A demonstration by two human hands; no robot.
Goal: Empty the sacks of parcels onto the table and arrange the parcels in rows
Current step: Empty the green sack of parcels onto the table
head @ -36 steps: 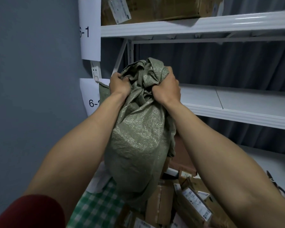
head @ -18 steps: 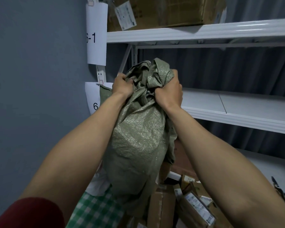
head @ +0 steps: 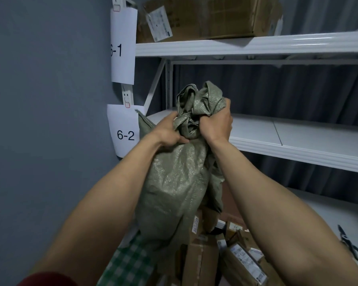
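White metal shelving (head: 256, 46) fills the background against a grey-blue wall (head: 46, 100), and a large cardboard box (head: 205, 17) bearing a printed label, too small to be read, is seen on its top shelf. Below, a white table (head: 327, 215) is partly covered by a heap of parcels (head: 232, 250), brown cardboard boxes with shipping labels whose print cannot be made out.

A green woven sack (head: 174, 182) is held up above that heap. Its plastic weave is shiny and crumpled, its upper end is bunched into a knot-like wad, and its body hangs down slack, the lower end reaching to the parcels. The wad is gripped from both sides: the left hand (head: 167, 131) is closed around the gathered cloth on the left, and the right hand (head: 216, 124) is clenched around it on the right, so that the bulk of the sack hangs below both fists and between the forearms.

A green-and-white checked cloth (head: 130, 263) is seen at the lower edge, beside the sack. Two paper signs are fixed to the shelf post, reading "6-1" (head: 122, 46) and "6-2" (head: 125, 133). Black scissors (head: 351, 244) lie on the table at the right.
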